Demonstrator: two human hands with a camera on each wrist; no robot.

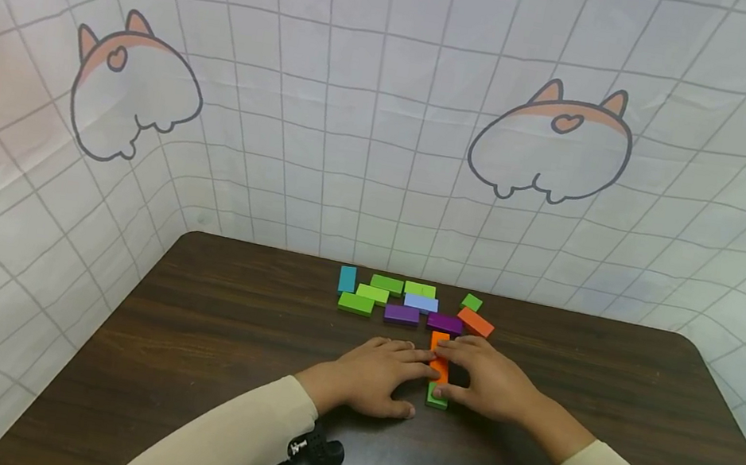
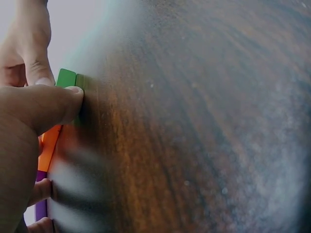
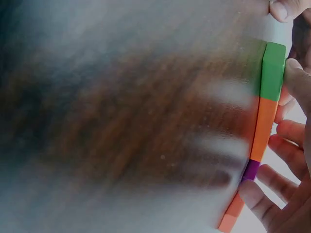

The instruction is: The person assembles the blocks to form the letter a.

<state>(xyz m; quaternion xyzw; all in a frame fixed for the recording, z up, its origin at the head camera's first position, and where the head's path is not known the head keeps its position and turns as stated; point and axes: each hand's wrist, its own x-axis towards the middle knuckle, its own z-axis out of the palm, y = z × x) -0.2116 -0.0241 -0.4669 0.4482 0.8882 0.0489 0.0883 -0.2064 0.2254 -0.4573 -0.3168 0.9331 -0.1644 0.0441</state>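
Observation:
An orange block (image 1: 440, 369) lies lengthwise on the table, with a green block (image 1: 437, 397) end to end with it on the near side. My left hand (image 1: 380, 378) reaches in from the left, its fingertips at the orange block's left side and its thumb apart. From the right, my right hand (image 1: 496, 379) lays its fingers over the orange block, while its thumb is at the green block. In the right wrist view, the green block (image 3: 273, 73) and orange block (image 3: 262, 128) line up with a purple block (image 3: 250, 170) beyond them.
Beyond the hands lie a purple block (image 1: 444, 324), another purple block (image 1: 402, 315), a tilted orange-red block (image 1: 476, 323), a light blue block (image 1: 421, 303), a teal block (image 1: 347, 279) and several green blocks (image 1: 356, 304). A white gridded cloth (image 1: 372, 144) hangs behind the dark table (image 1: 198, 335).

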